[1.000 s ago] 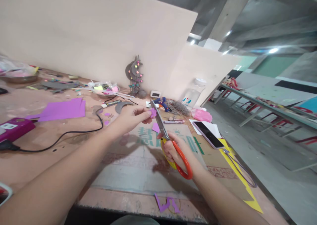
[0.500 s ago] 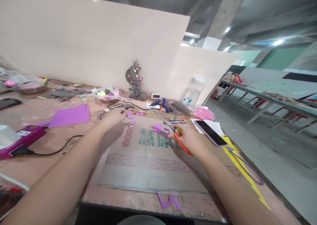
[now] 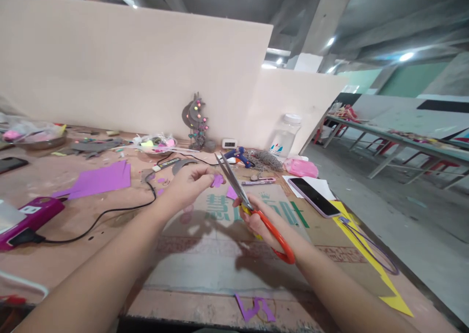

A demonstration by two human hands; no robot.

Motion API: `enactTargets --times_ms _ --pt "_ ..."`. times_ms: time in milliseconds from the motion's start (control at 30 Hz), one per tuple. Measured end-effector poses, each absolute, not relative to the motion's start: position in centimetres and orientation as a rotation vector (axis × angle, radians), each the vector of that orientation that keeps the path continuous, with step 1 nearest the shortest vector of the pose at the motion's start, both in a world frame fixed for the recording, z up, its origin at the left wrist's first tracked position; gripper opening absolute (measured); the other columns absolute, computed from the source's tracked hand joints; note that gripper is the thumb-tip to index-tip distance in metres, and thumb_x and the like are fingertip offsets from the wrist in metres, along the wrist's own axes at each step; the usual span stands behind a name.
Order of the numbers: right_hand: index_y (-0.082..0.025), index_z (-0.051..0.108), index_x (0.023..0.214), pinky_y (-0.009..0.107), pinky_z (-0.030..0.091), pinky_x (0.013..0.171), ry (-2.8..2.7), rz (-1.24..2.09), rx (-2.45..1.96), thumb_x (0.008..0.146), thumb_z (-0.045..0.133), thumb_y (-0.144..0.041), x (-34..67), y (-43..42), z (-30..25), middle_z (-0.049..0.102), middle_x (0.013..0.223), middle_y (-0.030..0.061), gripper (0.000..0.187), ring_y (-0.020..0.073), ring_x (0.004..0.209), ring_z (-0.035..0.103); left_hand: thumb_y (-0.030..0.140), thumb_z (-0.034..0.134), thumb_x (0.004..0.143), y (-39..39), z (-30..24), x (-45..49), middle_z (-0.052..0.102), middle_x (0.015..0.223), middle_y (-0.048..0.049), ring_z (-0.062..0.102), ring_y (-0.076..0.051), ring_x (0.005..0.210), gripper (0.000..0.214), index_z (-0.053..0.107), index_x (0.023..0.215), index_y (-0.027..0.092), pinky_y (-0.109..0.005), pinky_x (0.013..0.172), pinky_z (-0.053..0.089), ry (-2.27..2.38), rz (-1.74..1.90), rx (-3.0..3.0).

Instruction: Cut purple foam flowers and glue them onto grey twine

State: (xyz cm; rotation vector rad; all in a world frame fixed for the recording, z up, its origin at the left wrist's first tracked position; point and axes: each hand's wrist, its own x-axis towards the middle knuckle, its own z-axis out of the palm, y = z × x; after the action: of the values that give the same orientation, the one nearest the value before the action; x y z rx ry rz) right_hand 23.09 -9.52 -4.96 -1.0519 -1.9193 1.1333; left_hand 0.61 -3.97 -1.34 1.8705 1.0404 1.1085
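My left hand is raised over the table and pinches a small purple foam piece between thumb and fingers. My right hand grips orange-handled scissors, with the blades pointing up and left beside the purple piece. Under both hands lies a flat cardboard sheet with green printed characters. A second purple scrap rests on the cardboard just below the blades.
Purple foam sheets lie at the left beside a magenta power strip and its black cable. A phone, pink bag, plastic jar, blue glue gun and moon ornament stand behind. Purple offcuts lie at the table's front edge.
Half a second ago both hands were down at the table, the left among small purple pieces. Both have lifted, the left now holding a purple piece against the raised scissors.
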Motion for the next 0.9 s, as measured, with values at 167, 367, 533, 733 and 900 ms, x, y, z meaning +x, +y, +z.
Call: enactTargets --times_ms 167,367,533,733,900 --pt "-0.020 0.048 0.115 0.024 0.036 0.054 -1.996 1.172 -1.014 0.084 0.038 -0.069 22.91 -9.79 -4.40 0.044 0.081 0.0018 0.059 0.0123 0.062 0.036 0.024 0.046 0.071 -3.91 -1.51 0.49 0.058 0.064 0.0003 0.057 -0.018 0.078 0.015 0.044 0.057 0.019 -0.026 0.070 0.043 0.974 1.109 1.915" --pt "-0.022 0.047 0.114 0.025 0.036 0.058 -2.034 1.131 -0.996 0.086 0.039 -0.066 23.10 -9.53 -4.76 0.044 0.087 0.0024 0.054 0.0129 0.066 0.038 0.022 0.046 0.073 -4.16 -1.52 0.53 0.061 0.071 0.0004 0.054 -0.014 0.067 0.015 0.047 0.059 0.018 -0.024 0.062 0.041 0.999 1.114 1.952" --pt "-0.022 0.045 0.113 0.025 0.033 0.056 -2.036 1.153 -1.014 0.085 0.038 -0.068 23.06 -9.37 -5.03 0.041 0.083 0.0007 0.055 0.0122 0.064 0.035 0.021 0.046 0.075 -4.47 -1.41 0.61 0.062 0.072 0.0016 0.057 -0.015 0.071 0.015 0.053 0.063 0.018 -0.022 0.063 0.043 1.025 1.108 2.012" --pt "-0.022 0.045 0.112 0.024 0.028 0.052 -2.015 1.202 -1.020 0.085 0.038 -0.067 22.91 -9.50 -4.92 0.038 0.080 -0.0013 0.053 0.0104 0.059 0.030 0.021 0.046 0.077 -4.81 -1.40 0.76 0.061 0.073 0.0018 0.057 -0.013 0.065 0.017 0.053 0.062 0.018 -0.021 0.058 0.042 1.038 1.121 2.000" --pt "-0.021 0.044 0.114 0.024 0.027 0.052 -2.034 1.201 -0.997 0.085 0.038 -0.068 22.98 -9.43 -5.03 0.038 0.078 -0.0016 0.056 0.0100 0.059 0.028 0.019 0.046 0.076 -4.65 -1.47 0.78 0.061 0.072 0.0021 0.055 -0.012 0.064 0.016 0.052 0.062 0.017 -0.021 0.060 0.042 1.018 1.135 2.005"
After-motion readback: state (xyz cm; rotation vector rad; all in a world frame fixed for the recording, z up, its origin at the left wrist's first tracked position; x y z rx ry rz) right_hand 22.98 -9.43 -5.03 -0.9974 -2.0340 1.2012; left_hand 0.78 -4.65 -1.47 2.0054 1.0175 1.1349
